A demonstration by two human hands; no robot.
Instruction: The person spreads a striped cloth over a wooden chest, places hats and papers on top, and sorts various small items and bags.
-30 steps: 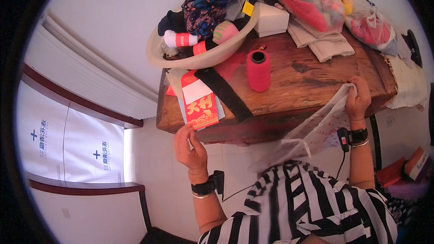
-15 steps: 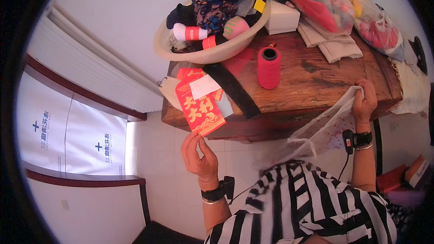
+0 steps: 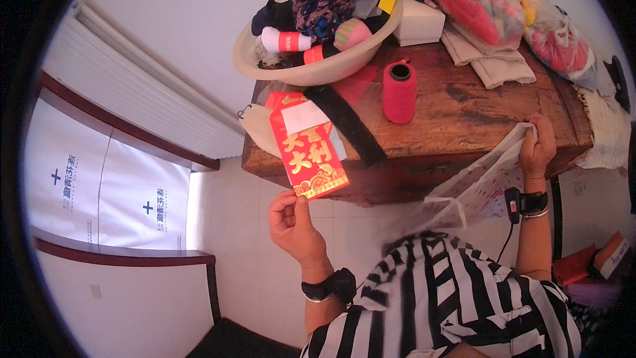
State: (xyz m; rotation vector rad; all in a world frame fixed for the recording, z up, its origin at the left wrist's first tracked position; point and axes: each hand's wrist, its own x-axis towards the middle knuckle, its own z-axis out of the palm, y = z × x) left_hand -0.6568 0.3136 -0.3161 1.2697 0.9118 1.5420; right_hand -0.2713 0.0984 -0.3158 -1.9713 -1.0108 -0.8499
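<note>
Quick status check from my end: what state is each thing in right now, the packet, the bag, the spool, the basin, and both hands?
Red packet: pinched at its lower edge, lifted off the table.
Left hand: fingers shut on the red packet.
White plastic bag: hanging from the table edge, mouth gathered.
Right hand: gripping the bag's top.
Red thread spool: upright on the wooden table.
Basin: piled full of clothes.

Glossy red paper envelope (image 3: pixel 307 154), thin translucent plastic bag (image 3: pixel 478 182), worn dark wooden table (image 3: pixel 464 109).

Home room w/ tiled floor: old wooden table (image 3: pixel 477 116) piled w/ clothes basin (image 3: pixel 311 69), thread spool (image 3: pixel 399 93), stuffed bags (image 3: pixel 474 0).
</note>
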